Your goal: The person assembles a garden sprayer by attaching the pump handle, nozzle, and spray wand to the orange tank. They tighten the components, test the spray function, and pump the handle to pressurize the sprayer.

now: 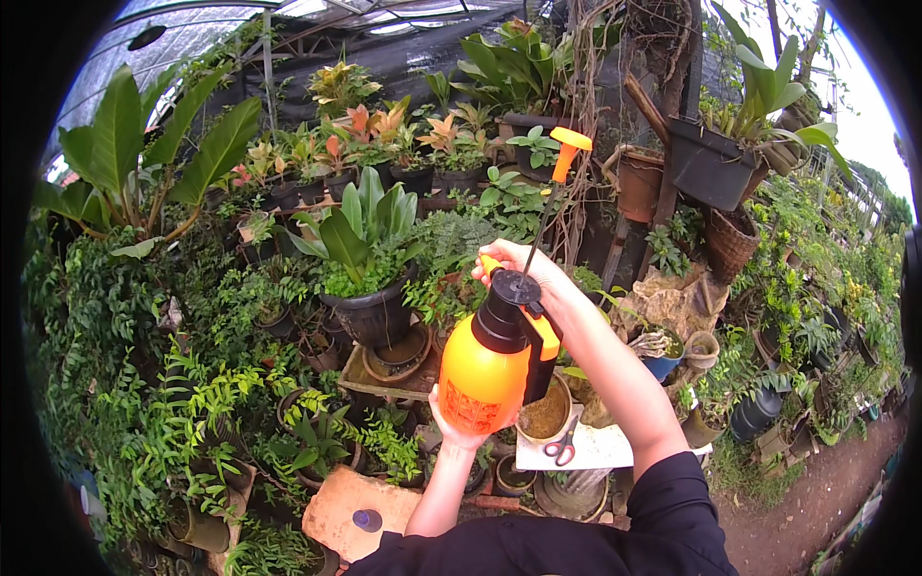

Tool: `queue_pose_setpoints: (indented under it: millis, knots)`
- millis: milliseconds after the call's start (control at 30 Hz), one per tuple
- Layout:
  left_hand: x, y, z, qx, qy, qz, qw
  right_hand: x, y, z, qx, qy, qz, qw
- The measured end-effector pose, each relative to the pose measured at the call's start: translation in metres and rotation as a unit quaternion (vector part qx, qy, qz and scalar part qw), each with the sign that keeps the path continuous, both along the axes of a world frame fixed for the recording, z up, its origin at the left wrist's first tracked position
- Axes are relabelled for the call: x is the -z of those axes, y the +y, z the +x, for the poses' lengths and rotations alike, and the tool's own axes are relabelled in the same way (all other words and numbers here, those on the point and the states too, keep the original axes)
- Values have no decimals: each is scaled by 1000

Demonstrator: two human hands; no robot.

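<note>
A pressure pump sprayer (483, 370) with a bright orange tank and black neck is held up in front of me, tilted. My left hand (459, 422) cups the lower part of its tank from beneath. My right hand (530, 267) is up at the black head, its fingers closed about the small yellow nozzle (491, 264) that points away from me. From the head rises a thin dark rod with an orange pump handle (571, 144) on its end, pulled far up. The sprayer's black-and-orange grip (543, 350) faces my right forearm, with no fingers round it.
A broad-leaved plant in a black pot (375, 315) stands just beyond the sprayer. Scissors (560, 449) lie on a white slab (595, 448) below. A small purple cap (367, 520) rests on a reddish slab (336, 504). Hanging pots (711, 163) and a dirt path (816, 504) are at right.
</note>
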State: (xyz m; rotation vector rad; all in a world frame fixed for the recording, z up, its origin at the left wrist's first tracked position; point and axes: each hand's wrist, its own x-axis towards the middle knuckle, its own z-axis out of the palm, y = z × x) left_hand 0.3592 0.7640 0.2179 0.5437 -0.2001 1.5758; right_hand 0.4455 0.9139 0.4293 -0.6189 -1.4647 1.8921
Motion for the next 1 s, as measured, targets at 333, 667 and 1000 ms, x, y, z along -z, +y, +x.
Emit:
queue_pose_setpoints:
  millis: [333, 667, 1000]
  knots:
    - [10, 5, -3, -8, -11, -33, 999, 1, -5, -6, -24, 23, -14, 999]
    - [7, 15, -15, -4, -14, -34, 999, -1, -4, -13, -10, 60, -10, 998]
    - [12, 21, -28, 29, 15, -34, 999, 0, -3, -17, 8, 51, -7, 999]
